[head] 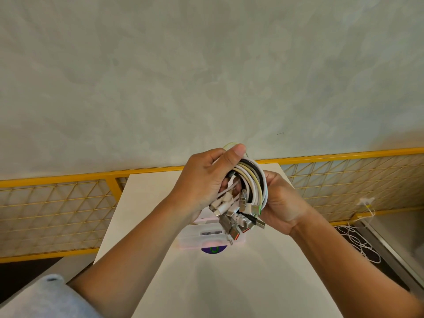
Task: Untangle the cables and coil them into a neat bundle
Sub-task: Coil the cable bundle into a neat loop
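Clasping the coiled cables (252,184), left hand (202,187) (thumb uppermost) and right hand (282,203) curl round either side.

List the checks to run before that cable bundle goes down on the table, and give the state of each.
1. Left grip holds the cable bundle, thumb over the top: ok.
2. Right grip holds the bundle's other side: ok.
3. Bundle lifted off the table: ok.
4. Plug ends tucked in: not ok, they fan out below the coil.
5. Bundle tied or fastened: cannot tell, no tie shows.
6. Bare table surface in front of the plastic box: ok.
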Tool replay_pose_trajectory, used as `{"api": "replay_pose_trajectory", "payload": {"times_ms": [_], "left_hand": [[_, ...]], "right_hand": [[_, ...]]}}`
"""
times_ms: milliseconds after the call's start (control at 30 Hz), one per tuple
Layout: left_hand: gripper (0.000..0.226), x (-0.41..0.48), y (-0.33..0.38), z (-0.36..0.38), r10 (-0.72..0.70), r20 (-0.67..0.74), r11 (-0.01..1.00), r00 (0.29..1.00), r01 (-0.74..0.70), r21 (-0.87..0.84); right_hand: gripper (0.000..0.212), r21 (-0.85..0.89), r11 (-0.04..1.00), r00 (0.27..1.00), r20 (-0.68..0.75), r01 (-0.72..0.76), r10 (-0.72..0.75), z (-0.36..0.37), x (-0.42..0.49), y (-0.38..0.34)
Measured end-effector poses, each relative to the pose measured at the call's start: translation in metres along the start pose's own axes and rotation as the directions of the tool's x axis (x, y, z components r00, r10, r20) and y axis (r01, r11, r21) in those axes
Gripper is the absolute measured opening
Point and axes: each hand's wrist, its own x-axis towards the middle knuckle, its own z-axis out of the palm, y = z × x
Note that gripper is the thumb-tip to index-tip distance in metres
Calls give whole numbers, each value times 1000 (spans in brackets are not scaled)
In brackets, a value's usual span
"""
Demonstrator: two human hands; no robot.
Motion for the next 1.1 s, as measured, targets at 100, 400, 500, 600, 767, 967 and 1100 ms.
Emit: {"api": "replay_pose_trajectory", "payload": {"times_ms": [100,400,500,600,767,967,1100], "left_hand": [[62,-1,0,1,7,10,1000,1000,-7,21],[69,-1,-3,2,17,74,1000,997,-19,24],[67,0,-5,2,19,84,999,996,-21,28],[60,2,-6,-2,20,45,997,999,-23,74],[63,6,-12,-8,110,-77,965,991,-88,245],[67,7,-23,-7,210,-149,908,966,-136,396],[67,5,-26,-8,216,-153,896,964,-133,423]], "right_hand": [[23,10,1000,1000,14,2,-2,8,0,-1],[44,41,979,967,166,-202,192,-13,2,1],[57,67,975,959,207,-212,195,-14,1,0],[40,75,979,964,205,-189,171,-17,-4,-5],[69,56,970,954,200,-238,222,-17,-2,-18],[68,-64,975,956,193,-214,222,-3,-4,-12],[43,-133,967,966,116,-216,232,3,-3,-7]]}}
